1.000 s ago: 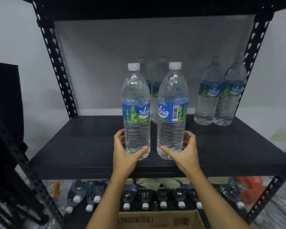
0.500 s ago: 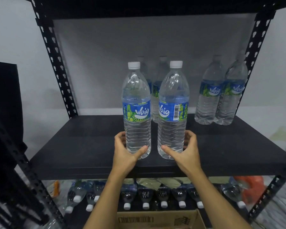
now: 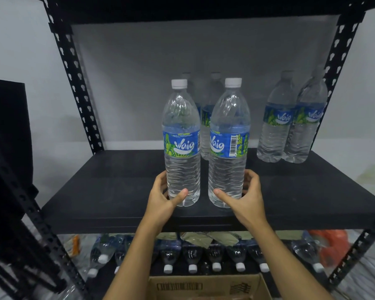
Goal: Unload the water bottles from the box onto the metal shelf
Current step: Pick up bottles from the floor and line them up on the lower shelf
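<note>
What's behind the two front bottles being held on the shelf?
One rear bottle shows between the left front bottle and right front bottle; a second rear bottle peeks past the left one. Their bases are covered.

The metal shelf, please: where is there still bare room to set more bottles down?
Bare: the left half of the shelf, between the left upright and the left-hand bottle; also the front right, ahead of the back-right pair. Crowded: the centre, where the left-hand bottle and right-hand bottle stand before two rear bottles.
</note>
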Demonstrator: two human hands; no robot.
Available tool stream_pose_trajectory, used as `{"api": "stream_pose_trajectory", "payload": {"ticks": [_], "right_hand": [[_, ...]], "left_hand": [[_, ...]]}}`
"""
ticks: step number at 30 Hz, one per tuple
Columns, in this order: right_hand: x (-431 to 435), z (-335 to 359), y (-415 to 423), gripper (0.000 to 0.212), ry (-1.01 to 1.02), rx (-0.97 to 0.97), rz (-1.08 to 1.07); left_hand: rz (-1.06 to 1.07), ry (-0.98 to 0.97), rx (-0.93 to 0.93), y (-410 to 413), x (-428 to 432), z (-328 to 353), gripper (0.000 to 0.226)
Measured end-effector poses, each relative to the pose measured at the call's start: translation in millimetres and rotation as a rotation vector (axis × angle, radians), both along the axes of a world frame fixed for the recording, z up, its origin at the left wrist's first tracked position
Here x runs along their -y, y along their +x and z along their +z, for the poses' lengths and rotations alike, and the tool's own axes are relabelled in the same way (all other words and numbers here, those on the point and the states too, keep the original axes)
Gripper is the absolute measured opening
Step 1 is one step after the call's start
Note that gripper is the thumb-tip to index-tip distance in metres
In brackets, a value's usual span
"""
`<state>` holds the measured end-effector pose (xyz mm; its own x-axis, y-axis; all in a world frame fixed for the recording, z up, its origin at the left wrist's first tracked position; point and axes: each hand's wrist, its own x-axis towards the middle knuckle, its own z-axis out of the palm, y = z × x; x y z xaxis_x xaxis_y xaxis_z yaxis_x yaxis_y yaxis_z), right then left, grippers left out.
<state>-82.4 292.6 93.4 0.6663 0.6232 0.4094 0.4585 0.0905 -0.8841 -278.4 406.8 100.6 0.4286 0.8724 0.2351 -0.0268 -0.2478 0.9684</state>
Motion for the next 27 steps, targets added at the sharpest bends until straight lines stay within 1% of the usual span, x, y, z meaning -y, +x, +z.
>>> {"api": "stream_pose_trajectory", "payload": {"ticks": [4,6,9,12,15,19,23,25,27], "right_hand": [[1.3,0.5,-0.7,0.089,0.000,0.005,0.003],[1.5,0.5,-0.9,0.090,-0.001,0.005,0.004],[1.6,0.5,-0.8,0.089,-0.007,0.005,-0.002],[1.5,0.4,-1.8,0.090,-0.013,0.014,-0.009],[1.5,1.0,-2.1,0.090,-0.016,0.022,-0.015],[3.1,2.2,-3.7,0.090,-0.020,0.023,-0.022],[2.8,5.3,-6.4,0.092,-0.033,0.025,-0.073],[1.5,6.6,-7.3,0.093,-0.066,0.042,-0.087],[1.1,6.6,-7.0,0.090,-0.066,0.018,-0.089]], "left_hand": [[0.061,0.027,-0.023,6.9,4.2,-0.2,0.085],[0.107,0.042,-0.041,8.6,3.4,-2.4,0.082],[0.123,0.024,-0.051,8.4,0.9,-4.2,0.075],[0.081,-0.019,-0.023,6.0,1.4,-1.4,0.057],[0.032,-0.023,-0.009,4.6,0.7,1.0,0.049],[0.028,-0.012,-0.003,3.1,1.9,0.8,0.049],[0.040,0.006,-0.004,3.6,3.4,-1.3,0.050],[0.050,0.011,-0.012,3.7,2.4,-2.4,0.053],[0.052,0.016,-0.029,3.4,1.8,-3.6,0.056]]}}
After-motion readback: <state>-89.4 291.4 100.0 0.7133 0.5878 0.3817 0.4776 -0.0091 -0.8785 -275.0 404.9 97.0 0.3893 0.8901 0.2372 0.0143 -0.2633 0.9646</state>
